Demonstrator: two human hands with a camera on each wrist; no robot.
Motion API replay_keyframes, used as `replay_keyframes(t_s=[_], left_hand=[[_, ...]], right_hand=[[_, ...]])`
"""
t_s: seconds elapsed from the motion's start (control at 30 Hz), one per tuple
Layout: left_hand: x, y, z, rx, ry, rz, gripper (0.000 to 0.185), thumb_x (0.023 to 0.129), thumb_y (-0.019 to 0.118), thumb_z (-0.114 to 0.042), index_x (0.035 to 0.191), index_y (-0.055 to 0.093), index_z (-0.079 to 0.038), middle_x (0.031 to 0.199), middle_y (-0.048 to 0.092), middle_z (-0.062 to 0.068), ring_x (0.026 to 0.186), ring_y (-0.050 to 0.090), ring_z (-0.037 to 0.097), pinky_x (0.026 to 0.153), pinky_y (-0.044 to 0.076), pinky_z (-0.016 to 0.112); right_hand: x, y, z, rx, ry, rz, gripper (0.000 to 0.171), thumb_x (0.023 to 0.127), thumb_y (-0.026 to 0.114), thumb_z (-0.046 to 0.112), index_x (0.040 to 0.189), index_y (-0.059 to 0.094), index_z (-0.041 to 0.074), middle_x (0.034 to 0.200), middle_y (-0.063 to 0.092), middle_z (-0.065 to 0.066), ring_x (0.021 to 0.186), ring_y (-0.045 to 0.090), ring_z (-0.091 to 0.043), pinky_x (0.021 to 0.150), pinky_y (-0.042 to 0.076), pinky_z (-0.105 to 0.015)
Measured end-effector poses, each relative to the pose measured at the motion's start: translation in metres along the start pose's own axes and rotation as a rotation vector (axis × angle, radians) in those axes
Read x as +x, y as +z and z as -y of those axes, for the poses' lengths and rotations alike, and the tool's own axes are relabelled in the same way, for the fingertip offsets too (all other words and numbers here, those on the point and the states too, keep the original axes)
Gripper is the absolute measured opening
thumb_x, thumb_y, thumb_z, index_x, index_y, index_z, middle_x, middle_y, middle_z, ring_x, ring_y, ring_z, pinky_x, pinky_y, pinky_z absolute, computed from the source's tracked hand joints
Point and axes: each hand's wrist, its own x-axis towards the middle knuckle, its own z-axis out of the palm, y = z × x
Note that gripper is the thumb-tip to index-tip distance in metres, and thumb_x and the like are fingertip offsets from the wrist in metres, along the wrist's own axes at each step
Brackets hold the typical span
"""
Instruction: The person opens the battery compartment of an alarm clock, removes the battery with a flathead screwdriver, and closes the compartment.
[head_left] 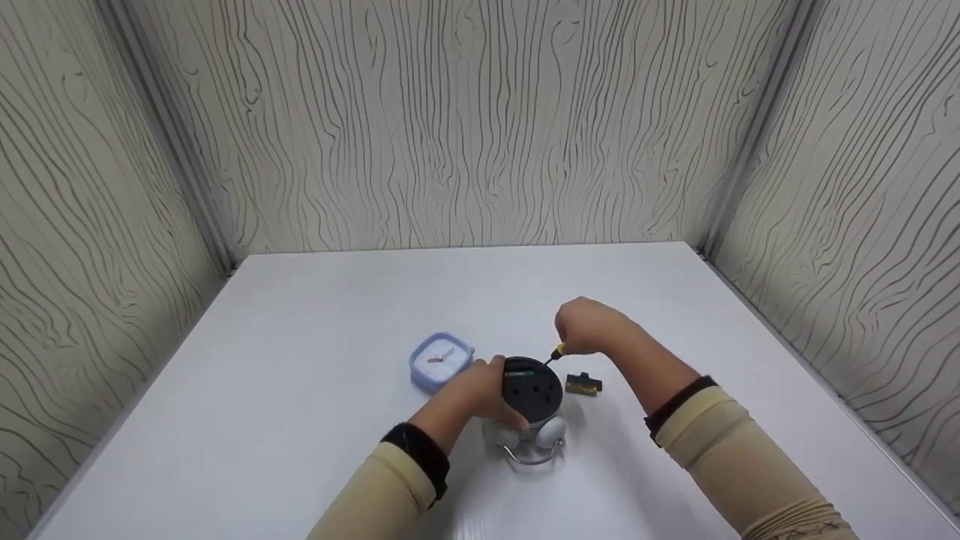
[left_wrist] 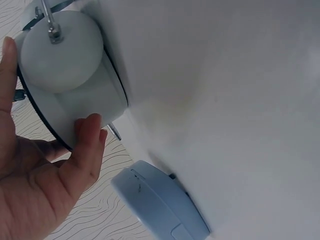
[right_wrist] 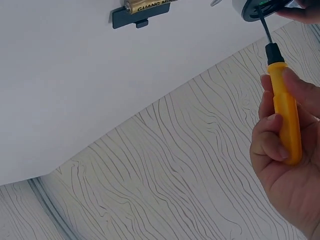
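White alarm clock [head_left: 530, 405], face down at counter [head_left: 300, 420] centre, is gripped by left hand [head_left: 480, 390]. Yellow screwdriver [right_wrist: 285, 125] is pinched in right hand [head_left: 589, 326], fingers curled, tip at clock's back.

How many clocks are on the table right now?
2. A white twin-bell alarm clock lies face down, gripped by the left hand; a blue square clock lies face up just beyond that hand. None seems hidden.

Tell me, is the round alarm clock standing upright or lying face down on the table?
Face down. The alarm clock shows its black back upward, bells toward the person; the left hand grips its side while the right hand works a screwdriver at its back.
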Motion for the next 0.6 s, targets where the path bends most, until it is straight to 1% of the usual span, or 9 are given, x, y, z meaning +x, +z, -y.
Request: replay_keyframes(t_s=[0.13,0.23,0.43,0.6], left_hand=[[0.000,0.002,0.002,-0.017,0.003,-0.003,0.112,0.036,0.079,-0.055,0.128,0.034,-0.010,0.107,0.049,0.012,0.095,0.049,0.023,0.082,0.041,0.040],[0.000,0.002,0.004,-0.026,0.022,-0.010,0.114,0.035,0.079,-0.056,0.129,0.033,-0.010,0.107,0.049,0.011,0.095,0.049,0.023,0.083,0.041,0.039],[0.000,0.003,0.008,-0.048,0.047,-0.033,0.118,0.035,0.077,-0.058,0.132,0.030,-0.011,0.113,0.049,0.010,0.104,0.047,0.023,0.088,0.038,0.039],[-0.001,0.004,0.011,-0.047,0.066,-0.042,0.118,0.036,0.076,-0.060,0.133,0.029,-0.011,0.117,0.048,0.011,0.106,0.046,0.023,0.089,0.037,0.039]], right_hand=[[-0.002,0.001,-0.005,0.062,0.006,0.018,0.007,0.070,0.068,0.014,0.065,0.062,0.013,0.061,0.055,0.001,0.058,0.051,-0.015,0.052,0.044,-0.028],[-0.003,0.002,-0.009,0.097,0.012,0.027,0.009,0.071,0.068,0.014,0.065,0.062,0.014,0.061,0.055,0.001,0.059,0.051,-0.015,0.053,0.044,-0.028],[-0.001,0.009,-0.020,0.133,-0.007,0.015,0.010,0.073,0.067,0.015,0.064,0.061,0.015,0.063,0.054,0.001,0.061,0.050,-0.015,0.053,0.042,-0.028],[-0.001,0.017,-0.031,0.212,-0.018,0.011,0.009,0.074,0.067,0.013,0.066,0.062,0.015,0.064,0.055,0.001,0.063,0.050,-0.016,0.056,0.043,-0.028]])
